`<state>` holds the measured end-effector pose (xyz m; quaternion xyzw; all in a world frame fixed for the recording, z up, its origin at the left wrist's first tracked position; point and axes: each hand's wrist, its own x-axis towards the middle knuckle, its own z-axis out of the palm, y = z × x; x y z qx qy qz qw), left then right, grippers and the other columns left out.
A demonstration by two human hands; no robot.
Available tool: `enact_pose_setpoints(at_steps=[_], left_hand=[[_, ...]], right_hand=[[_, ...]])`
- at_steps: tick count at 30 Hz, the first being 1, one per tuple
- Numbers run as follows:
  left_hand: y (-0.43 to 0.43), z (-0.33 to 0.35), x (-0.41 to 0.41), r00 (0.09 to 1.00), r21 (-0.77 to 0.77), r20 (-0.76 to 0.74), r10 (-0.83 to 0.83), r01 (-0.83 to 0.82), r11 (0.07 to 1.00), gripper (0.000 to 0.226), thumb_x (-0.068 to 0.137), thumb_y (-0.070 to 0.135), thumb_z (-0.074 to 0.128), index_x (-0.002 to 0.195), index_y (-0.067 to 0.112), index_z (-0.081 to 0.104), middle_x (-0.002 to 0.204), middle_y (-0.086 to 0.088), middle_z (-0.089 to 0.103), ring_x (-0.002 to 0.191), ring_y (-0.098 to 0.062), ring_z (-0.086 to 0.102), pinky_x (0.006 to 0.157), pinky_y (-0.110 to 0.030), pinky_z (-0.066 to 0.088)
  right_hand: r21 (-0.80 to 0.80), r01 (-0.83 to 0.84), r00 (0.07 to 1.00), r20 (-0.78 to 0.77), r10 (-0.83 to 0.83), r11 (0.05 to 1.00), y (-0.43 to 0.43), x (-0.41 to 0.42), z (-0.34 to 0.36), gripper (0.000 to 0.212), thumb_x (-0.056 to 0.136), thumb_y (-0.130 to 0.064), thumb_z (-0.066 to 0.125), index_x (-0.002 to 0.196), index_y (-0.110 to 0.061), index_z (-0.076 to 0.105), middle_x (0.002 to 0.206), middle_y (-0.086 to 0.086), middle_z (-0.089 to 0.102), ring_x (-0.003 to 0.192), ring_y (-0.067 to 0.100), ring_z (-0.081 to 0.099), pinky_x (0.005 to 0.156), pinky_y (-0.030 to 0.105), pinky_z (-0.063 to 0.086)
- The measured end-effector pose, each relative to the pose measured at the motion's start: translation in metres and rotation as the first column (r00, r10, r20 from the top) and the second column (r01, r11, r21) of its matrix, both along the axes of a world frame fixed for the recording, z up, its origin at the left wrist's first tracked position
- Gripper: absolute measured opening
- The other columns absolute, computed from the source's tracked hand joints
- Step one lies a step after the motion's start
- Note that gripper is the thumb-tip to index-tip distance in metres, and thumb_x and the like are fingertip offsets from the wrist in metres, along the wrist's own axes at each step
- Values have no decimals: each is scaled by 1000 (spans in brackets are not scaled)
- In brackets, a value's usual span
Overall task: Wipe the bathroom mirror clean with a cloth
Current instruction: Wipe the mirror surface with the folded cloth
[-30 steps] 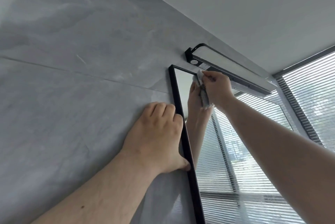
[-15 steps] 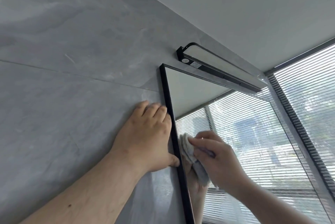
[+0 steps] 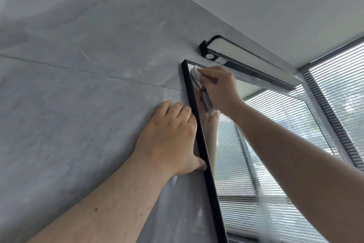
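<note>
Presently, a crumpled white cloth (image 3: pixel 196 77) is being clamped in the right hand's (image 3: pixel 218 87) curled fingers at the top-left corner of the black-framed rectangular mirror (image 3: pixel 230 173). The left hand (image 3: pixel 171 138) is being braced, fingers together, beside the frame. Wiping is judged unfinished, with the lower glass probably remaining.

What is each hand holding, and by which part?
The right hand grips the white cloth by its bunched upper end. The left hand holds nothing; it rests flat on the wall beside the mirror.
</note>
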<state>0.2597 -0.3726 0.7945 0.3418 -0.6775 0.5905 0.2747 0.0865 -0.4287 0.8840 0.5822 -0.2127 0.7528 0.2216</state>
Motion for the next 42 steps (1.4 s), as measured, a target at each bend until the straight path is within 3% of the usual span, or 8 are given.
enact_pose_setpoints(at_steps=[8, 12, 16, 20, 28, 33, 36, 42], left_hand=[[1, 0, -1, 1000, 0, -6, 6, -6, 1000, 111, 65, 88, 51, 146, 12, 39, 152, -3, 36, 144, -23, 24, 121, -44, 10], [2, 0, 0, 1000, 11, -7, -3, 3, 1000, 110, 65, 88, 52, 145, 13, 39, 152, -3, 35, 144, -23, 23, 122, -43, 9], [3, 0, 0, 1000, 33, -17, -11, 12, 999, 114, 62, 88, 53, 147, 14, 36, 157, -2, 30, 146, -21, 20, 122, -42, 7], [3, 1, -1, 1000, 38, -23, -20, 20, 999, 115, 61, 89, 54, 147, 14, 37, 157, -2, 32, 146, -21, 22, 121, -41, 7], [3, 0, -1, 1000, 45, -21, 0, 1, 999, 115, 63, 90, 51, 148, 14, 35, 158, -3, 29, 147, -21, 19, 122, -42, 7], [1, 0, 0, 1000, 28, -6, 8, -8, 1000, 117, 65, 90, 48, 151, 13, 30, 160, -4, 26, 149, -22, 17, 122, -44, 8], [0, 0, 0, 1000, 22, -5, 14, -13, 1000, 116, 66, 90, 48, 151, 13, 29, 160, -4, 26, 149, -22, 17, 122, -44, 8], [1, 0, 0, 1000, 35, -12, 26, -25, 999, 117, 66, 90, 48, 151, 13, 28, 161, -4, 25, 149, -21, 15, 122, -44, 7]], right_hand=[[-23, 8, 999, -52, -10, 1000, 1, 0, -26, 27, 90, -3, 67, 112, -15, 76, 99, -14, 60, 90, -16, 54, 84, 2, 38], [53, -4, 993, -118, 10, 999, 7, -4, -82, 30, 88, -1, 69, 112, -18, 76, 103, -14, 61, 98, -5, 58, 89, 14, 45], [51, -37, 990, -133, 43, 998, 5, -5, -147, 32, 84, 2, 70, 107, -18, 78, 103, -10, 63, 98, 3, 61, 83, 17, 48], [19, -65, 991, -118, 67, 998, 8, -2, -182, 26, 82, -11, 64, 103, -14, 79, 101, -6, 66, 92, 5, 63, 75, 19, 50], [77, -109, 993, 54, 105, 991, 5, -7, -121, 30, 89, 1, 67, 103, -24, 74, 103, -6, 65, 93, -2, 61, 84, 11, 46], [134, -75, 962, 272, 36, 988, -29, -57, -73, 20, 94, -9, 63, 98, -21, 79, 100, -4, 68, 96, 15, 66, 96, 35, 53], [172, -59, 933, 359, -7, 983, -52, -92, -67, 20, 94, -15, 62, 90, -24, 79, 83, 3, 68, 72, 17, 66, 84, 42, 57], [208, -58, 922, 385, -27, 977, -57, -104, -68, 23, 94, -18, 59, 81, -23, 77, 58, -8, 63, 49, 5, 58, 62, 28, 49]])
